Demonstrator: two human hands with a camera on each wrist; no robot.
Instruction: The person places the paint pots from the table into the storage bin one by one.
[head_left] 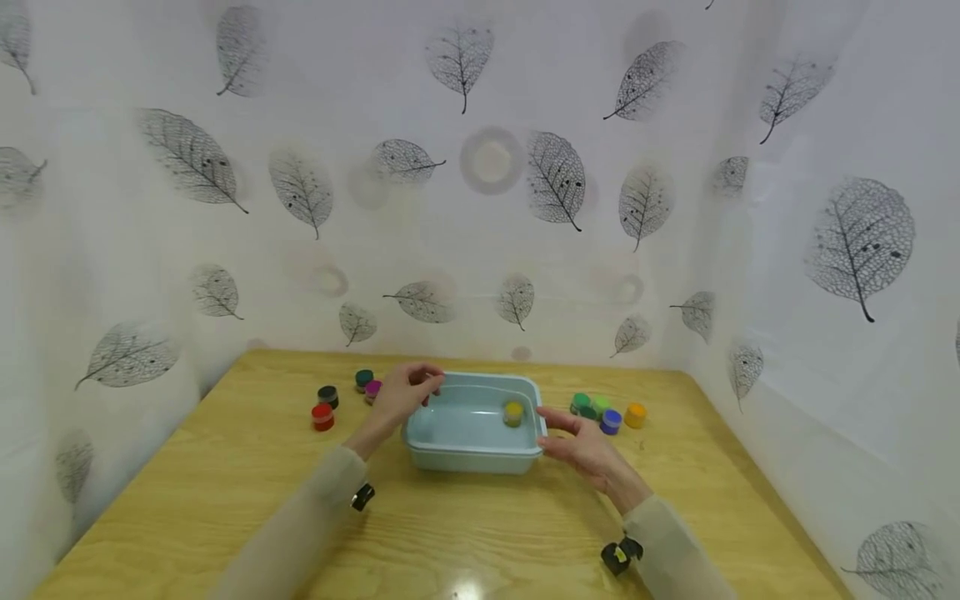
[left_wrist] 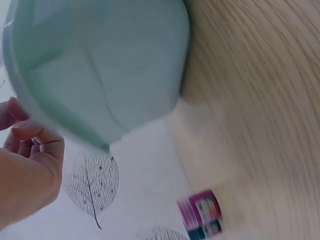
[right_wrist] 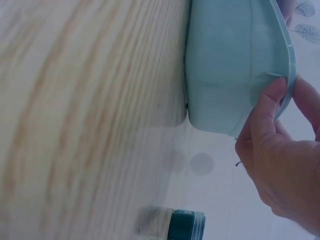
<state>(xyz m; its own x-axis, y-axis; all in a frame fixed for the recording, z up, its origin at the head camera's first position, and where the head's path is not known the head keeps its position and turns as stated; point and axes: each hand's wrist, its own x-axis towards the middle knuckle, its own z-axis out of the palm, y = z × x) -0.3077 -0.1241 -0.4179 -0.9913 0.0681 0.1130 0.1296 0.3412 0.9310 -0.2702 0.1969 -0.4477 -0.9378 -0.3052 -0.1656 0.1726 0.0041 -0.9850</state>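
Note:
A pale blue-green plastic box (head_left: 472,462) stands on the wooden table, with a small yellow-lidded paint jar (head_left: 513,413) inside near its right end. My right hand (head_left: 588,454) pinches the box's right rim; in the right wrist view, fingers (right_wrist: 272,95) lie on both sides of that rim. Over the box's left back corner is my left hand (head_left: 401,400), its fingers loosely bent and nothing visible in them. The left wrist view shows that hand (left_wrist: 32,155) close by the rim of the box (left_wrist: 135,65).
Left of the box stand a red jar (head_left: 322,417), a black jar (head_left: 327,397), a magenta jar (head_left: 373,392) and a dark green jar (head_left: 363,380). To the right are an orange jar (head_left: 635,415), a blue-violet jar (head_left: 611,422) and several green ones (head_left: 581,403). A leaf-patterned curtain (head_left: 487,225) surrounds the table.

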